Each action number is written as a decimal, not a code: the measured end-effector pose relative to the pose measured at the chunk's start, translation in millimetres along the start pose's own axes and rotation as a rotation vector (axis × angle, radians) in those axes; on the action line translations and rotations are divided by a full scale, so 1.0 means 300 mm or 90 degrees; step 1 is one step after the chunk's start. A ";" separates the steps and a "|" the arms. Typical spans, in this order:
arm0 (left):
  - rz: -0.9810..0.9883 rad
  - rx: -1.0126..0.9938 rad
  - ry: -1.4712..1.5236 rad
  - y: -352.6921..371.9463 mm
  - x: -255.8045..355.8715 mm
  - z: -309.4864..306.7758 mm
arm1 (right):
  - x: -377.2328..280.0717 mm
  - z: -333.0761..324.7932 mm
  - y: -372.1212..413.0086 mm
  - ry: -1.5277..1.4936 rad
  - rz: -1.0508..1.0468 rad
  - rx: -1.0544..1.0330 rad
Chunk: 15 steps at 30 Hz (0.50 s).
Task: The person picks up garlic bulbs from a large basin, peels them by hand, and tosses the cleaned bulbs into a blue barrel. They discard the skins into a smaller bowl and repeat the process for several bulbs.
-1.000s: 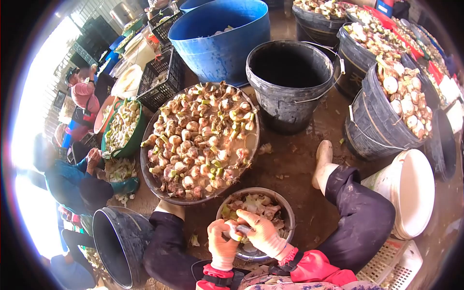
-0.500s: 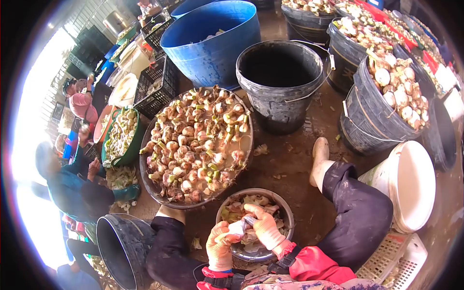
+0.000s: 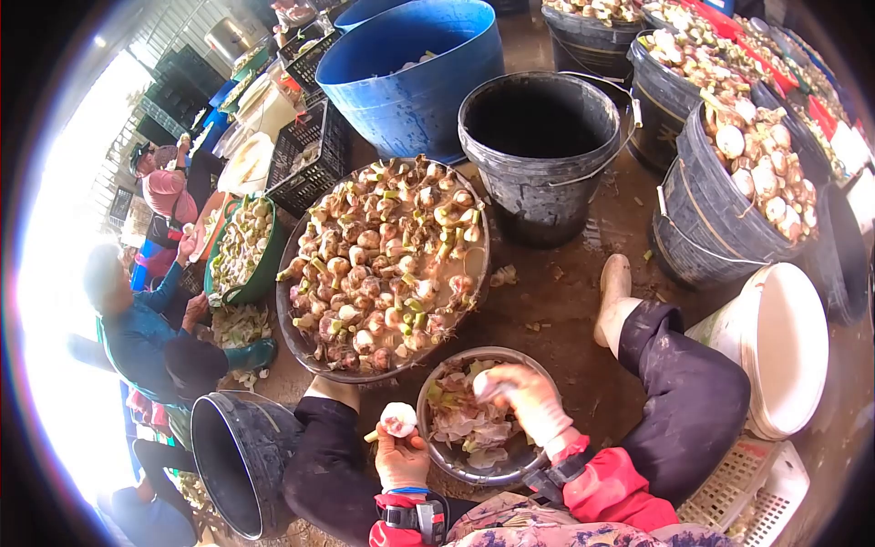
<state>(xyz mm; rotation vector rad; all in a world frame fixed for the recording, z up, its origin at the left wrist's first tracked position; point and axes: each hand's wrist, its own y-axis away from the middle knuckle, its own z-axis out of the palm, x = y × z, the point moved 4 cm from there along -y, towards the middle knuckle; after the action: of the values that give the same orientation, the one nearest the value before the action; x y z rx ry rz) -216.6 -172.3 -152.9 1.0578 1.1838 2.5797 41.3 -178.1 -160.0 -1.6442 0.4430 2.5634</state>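
Left hand (image 3: pixel 402 456) and right hand (image 3: pixel 527 401) wear pale gloves, red sleeves (image 3: pixel 606 481), dark wrist straps (image 3: pixel 558 474). Right of the steel bowl (image 3: pixel 460 354): dark trousers (image 3: pixel 685 401), pale boot (image 3: pixel 613 284).

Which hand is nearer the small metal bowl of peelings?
Right. The right hand hovers over the metal bowl; the left hand, gripping a bulb, sits just outside its left rim.

We look down on a wet, muddy brown earth floor (image 3: pixel 565 301) strewn with scraps. Hard white daylight floods in from our left, washing that side out. Ahead stand a big blue plastic barrel (image 3: pixel 410 82), an empty black rubber bucket (image 3: pixel 538 155) and black slatted plastic crates (image 3: pixel 314 155).
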 end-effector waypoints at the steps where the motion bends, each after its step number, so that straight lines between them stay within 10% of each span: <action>1: -0.005 -0.013 -0.020 0.004 -0.002 0.005 | -0.031 0.064 0.015 0.236 -0.088 -0.113; 9: 0.003 -0.114 -0.144 0.074 -0.136 0.082 | -0.099 0.253 0.116 0.225 -0.292 -0.096; 10: -0.068 0.007 -0.058 0.000 -0.173 0.012 | -0.089 0.261 0.102 0.154 -0.197 -0.086; 15: -0.180 -0.179 -0.066 0.102 -0.143 0.069 | -0.116 0.141 0.070 -0.058 0.127 0.140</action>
<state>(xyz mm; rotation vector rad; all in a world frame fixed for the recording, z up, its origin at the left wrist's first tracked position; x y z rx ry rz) -165.9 -196.2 -145.7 0.8803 0.8455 2.3524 14.5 -183.0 -108.0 -1.4693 0.8874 2.5976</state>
